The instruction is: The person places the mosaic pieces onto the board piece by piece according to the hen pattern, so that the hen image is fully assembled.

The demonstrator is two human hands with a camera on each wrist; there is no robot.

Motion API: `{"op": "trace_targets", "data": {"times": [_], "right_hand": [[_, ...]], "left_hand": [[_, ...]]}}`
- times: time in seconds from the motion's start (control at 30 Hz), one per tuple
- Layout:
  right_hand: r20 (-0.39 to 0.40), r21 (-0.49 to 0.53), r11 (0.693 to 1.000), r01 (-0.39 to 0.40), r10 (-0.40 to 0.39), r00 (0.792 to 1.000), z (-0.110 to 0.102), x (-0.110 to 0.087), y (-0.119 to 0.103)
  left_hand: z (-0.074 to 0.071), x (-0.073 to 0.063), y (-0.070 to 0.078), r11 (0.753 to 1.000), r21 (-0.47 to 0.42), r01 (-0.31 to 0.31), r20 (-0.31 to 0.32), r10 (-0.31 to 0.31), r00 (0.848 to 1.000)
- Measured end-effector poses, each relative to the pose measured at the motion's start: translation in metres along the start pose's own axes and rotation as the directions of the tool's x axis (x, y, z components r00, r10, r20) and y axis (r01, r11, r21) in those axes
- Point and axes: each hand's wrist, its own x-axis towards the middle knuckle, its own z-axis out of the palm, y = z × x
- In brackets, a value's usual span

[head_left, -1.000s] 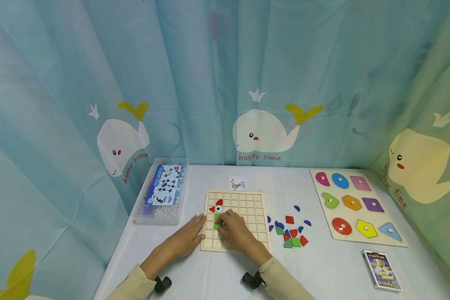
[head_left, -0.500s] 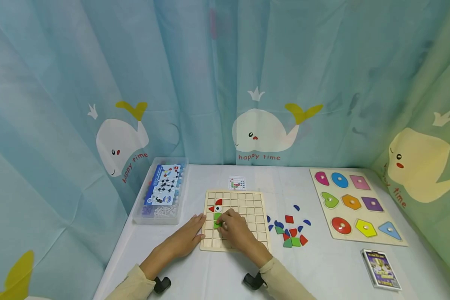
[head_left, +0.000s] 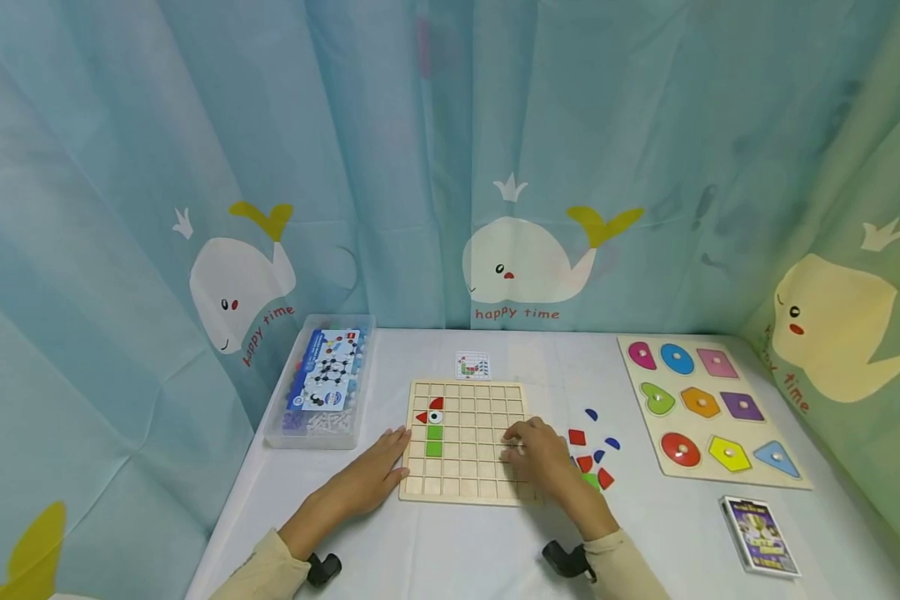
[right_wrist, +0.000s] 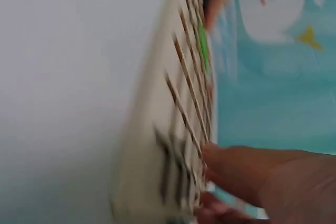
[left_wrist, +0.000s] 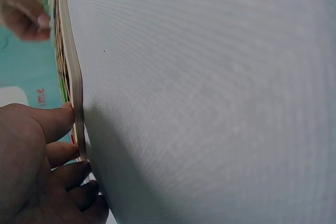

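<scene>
A wooden grid board [head_left: 468, 483] lies on the white table. Toward its upper left sit a red quarter-round piece [head_left: 437, 403], a red triangle [head_left: 422, 417] and a white eye tile [head_left: 436, 417]. Two green squares [head_left: 434, 448] stand in a column below the eye. My left hand [head_left: 375, 467] rests at the board's left edge, and the left wrist view shows its thumb and fingertips against that edge. Over the board's right side is my right hand [head_left: 543, 458], fingers loosely bent, with nothing visible between them. It hides some loose pieces behind it.
Loose pieces, among them a red square [head_left: 577, 437] and a blue half-round [head_left: 591, 414], lie right of the board. A small pattern card [head_left: 472, 365] sits behind it. Around stand a parts box [head_left: 322, 383], a shape puzzle [head_left: 690, 425] and a card deck [head_left: 760, 536].
My right hand has left the lower green square and moved right across the board to its right side, uncovering both green squares. The left hand has stayed at the left edge.
</scene>
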Motion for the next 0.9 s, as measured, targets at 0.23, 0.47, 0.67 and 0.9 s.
{"op": "trace_targets", "data": {"times": [0.23,0.47,0.67,0.9], "right_hand": [[0.007,-0.107,0.979,-0.173,0.174,0.985,-0.032,-0.014,0.043],[0.015,-0.108,0.973,-0.206,0.209,0.978,-0.031,-0.017,0.059],[-0.004,-0.092,0.973,-0.212,0.213,0.977,-0.030,-0.016,0.059],[-0.023,-0.115,0.970,-0.215,0.214,0.977,-0.027,-0.021,0.057]], "left_hand": [[0.000,0.000,0.001,1.000,-0.001,0.001,-0.002,-0.001,1.000],[0.000,0.000,0.001,1.000,-0.001,-0.003,-0.001,0.003,1.000],[0.001,0.001,-0.001,1.000,-0.005,-0.007,-0.004,0.007,1.000],[0.002,0.001,-0.004,1.000,0.001,-0.011,-0.005,0.011,1.000]]}}
